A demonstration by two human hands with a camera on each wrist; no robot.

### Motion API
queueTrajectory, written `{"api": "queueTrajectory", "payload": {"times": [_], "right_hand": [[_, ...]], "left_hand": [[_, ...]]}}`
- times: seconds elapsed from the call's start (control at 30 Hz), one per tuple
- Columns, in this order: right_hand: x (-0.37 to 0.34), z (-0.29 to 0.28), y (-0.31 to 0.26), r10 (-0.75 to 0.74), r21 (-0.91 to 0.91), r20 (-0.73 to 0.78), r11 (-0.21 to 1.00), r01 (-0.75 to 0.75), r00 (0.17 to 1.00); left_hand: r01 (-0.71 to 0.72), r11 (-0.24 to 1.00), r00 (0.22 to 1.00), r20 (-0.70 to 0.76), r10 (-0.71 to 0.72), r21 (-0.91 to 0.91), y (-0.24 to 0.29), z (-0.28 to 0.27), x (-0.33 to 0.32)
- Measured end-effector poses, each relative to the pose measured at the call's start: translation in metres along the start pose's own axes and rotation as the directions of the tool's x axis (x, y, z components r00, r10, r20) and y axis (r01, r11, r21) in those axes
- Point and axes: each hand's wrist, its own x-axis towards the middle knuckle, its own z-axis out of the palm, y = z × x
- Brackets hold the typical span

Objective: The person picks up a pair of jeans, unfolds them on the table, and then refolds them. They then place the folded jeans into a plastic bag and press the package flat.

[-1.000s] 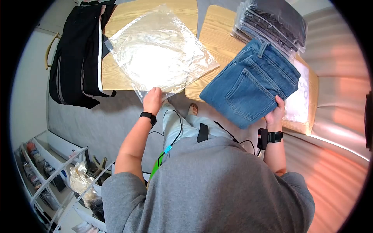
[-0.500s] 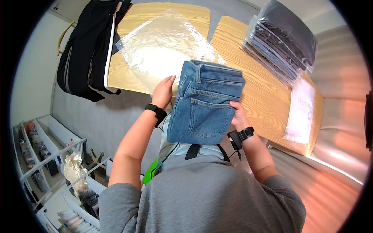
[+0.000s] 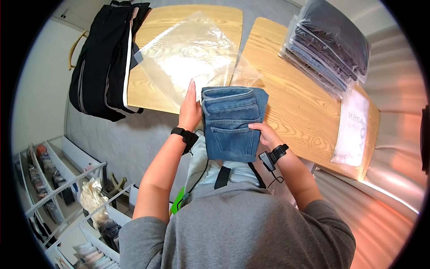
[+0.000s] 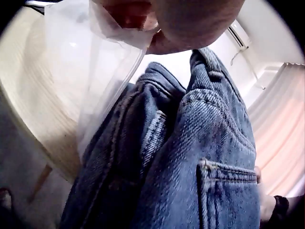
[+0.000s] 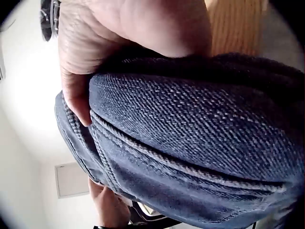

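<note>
My right hand [image 3: 265,133] grips a folded pair of blue jeans [image 3: 233,141] at its right edge, thumb over the back pocket. The waistband faces away from my body, and the jeans are held up in front of my waist. My left hand [image 3: 190,111] is at their left edge, fingers pointing forward. A large clear plastic bag [image 3: 179,58] lies flat beyond the jeans, its near corner reaching my left hand. In the left wrist view the bag's plastic [image 4: 114,62] is pinched at that hand's fingers, beside the denim [image 4: 190,143].
Several bagged dark garments [image 3: 331,40] are stacked on the right wooden table [image 3: 295,112]. A white printed packet [image 3: 351,127] lies near its right end. Black clothing [image 3: 96,62] hangs over the left table's [image 3: 143,89] left side. Shelving with bins [image 3: 58,188] stands at lower left.
The jeans have come from the right side to the middle in my right hand and turned more upright. My left hand stays at the bag's near corner, now beside the jeans.
</note>
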Motion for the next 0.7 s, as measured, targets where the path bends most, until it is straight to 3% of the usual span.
{"api": "queueTrajectory", "payload": {"times": [0.13, 0.2, 0.27, 0.33, 0.37, 0.43, 0.53, 0.6, 0.7], "right_hand": [[0.014, 0.013, -0.009, 0.008, -0.063, 0.090, 0.998, -0.002, 0.996], [0.028, 0.009, -0.008, 0.009, -0.048, 0.087, 0.999, -0.005, 0.996], [0.035, 0.008, -0.011, 0.194, 0.064, 0.034, 0.979, -0.195, 0.980], [0.040, 0.009, -0.012, 0.203, 0.095, 0.024, 0.974, -0.205, 0.979], [0.043, 0.009, -0.012, 0.216, 0.078, 0.023, 0.973, -0.217, 0.976], [0.040, 0.017, -0.016, 0.229, 0.061, 0.017, 0.971, -0.229, 0.973], [0.037, 0.030, -0.023, 0.132, -0.038, 0.028, 0.991, -0.131, 0.991], [0.044, 0.033, -0.029, 0.220, -0.091, 0.054, 0.972, -0.214, 0.974], [0.056, 0.041, -0.040, 0.332, 0.016, 0.034, 0.943, -0.333, 0.943]], "left_hand": [[0.007, 0.994, 0.995, 0.101, 0.004, -0.105, 0.004, -0.011, -0.009], [-0.117, 0.993, 0.989, 0.088, 0.115, 0.023, -0.007, -0.014, -0.017], [-0.123, 0.992, 0.990, 0.070, 0.120, 0.037, -0.009, -0.015, -0.026], [-0.161, 0.977, 0.983, 0.113, 0.146, 0.141, -0.009, -0.015, -0.031], [-0.251, 0.951, 0.968, 0.054, 0.246, 0.179, -0.009, -0.013, -0.031], [-0.252, 0.948, 0.968, 0.056, 0.245, 0.196, -0.008, -0.013, -0.033], [-0.299, 0.933, 0.954, 0.093, 0.286, 0.200, -0.007, -0.012, -0.032], [-0.344, 0.919, 0.937, 0.127, 0.325, 0.190, -0.010, -0.014, -0.034], [-0.432, 0.851, 0.901, 0.197, 0.388, 0.299, -0.014, -0.024, -0.046]]}}
